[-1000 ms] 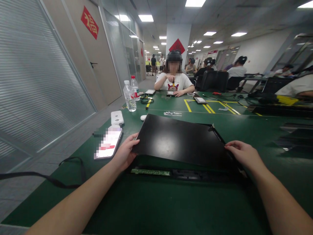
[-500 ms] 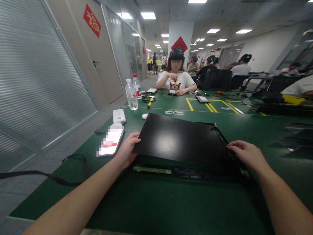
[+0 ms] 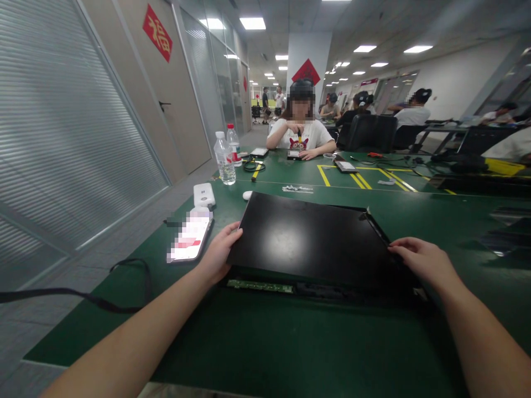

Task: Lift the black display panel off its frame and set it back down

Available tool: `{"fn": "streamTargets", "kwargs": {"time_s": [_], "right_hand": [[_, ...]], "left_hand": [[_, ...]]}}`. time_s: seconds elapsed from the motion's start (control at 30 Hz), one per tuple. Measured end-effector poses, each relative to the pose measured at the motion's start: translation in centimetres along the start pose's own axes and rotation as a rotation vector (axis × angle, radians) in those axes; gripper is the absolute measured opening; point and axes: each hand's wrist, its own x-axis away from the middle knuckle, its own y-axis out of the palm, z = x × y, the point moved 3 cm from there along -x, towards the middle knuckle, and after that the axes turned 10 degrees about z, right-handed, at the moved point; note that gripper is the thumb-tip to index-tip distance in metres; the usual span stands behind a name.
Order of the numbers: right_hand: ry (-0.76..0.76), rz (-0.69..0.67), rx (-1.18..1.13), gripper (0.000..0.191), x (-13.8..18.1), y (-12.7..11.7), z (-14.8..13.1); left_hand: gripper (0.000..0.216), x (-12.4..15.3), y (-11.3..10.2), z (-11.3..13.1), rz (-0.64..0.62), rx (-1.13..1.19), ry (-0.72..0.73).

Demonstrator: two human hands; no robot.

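Observation:
A flat black panel (image 3: 307,237) lies in front of me on the green table (image 3: 290,342), its near edge raised a little above a black frame (image 3: 332,292) that shows a green circuit strip (image 3: 259,286). My left hand (image 3: 219,251) grips the panel's near left corner, thumb on top and fingers underneath. Over at the right edge, my right hand (image 3: 423,261) holds the panel with fingers curled across the rim.
A phone (image 3: 189,240), a white charger (image 3: 203,194) and two water bottles (image 3: 224,160) sit to the left. A black strap (image 3: 103,301) hangs off the table's left edge. A person (image 3: 301,135) sits opposite, working with a small device. Yellow tape lines (image 3: 357,179) mark the far table.
The panel's near edge has come down closer to the frame beneath it. Both hands kept their grip on its sides.

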Motion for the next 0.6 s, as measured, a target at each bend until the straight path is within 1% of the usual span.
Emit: {"fn": "streamTargets", "kwargs": {"time_s": [0.07, 0.17, 0.37, 0.47, 0.6], "right_hand": [[0.007, -0.016, 0.008, 0.02, -0.1, 0.0, 0.0], [0.025, -0.046, 0.014, 0.022, -0.2, 0.0, 0.0], [0.005, -0.022, 0.03, 0.022, -0.5, 0.1, 0.3], [0.028, -0.032, 0.013, 0.024, -0.6, 0.2, 0.6], [0.065, -0.044, 0.006, 0.024, -0.6, 0.2, 0.5]], "left_hand": [[0.053, 0.0, 0.0, 0.0, 0.005, 0.002, -0.004], [0.055, 0.0, 0.0, 0.0, -0.009, -0.006, 0.002], [0.05, 0.0, -0.1, 0.7, -0.114, -0.048, 0.091], [0.045, -0.4, -0.6, 0.8, -0.088, -0.106, 0.152], [0.034, -1.0, -1.3, 1.2, 0.009, -0.292, 0.339]]}}
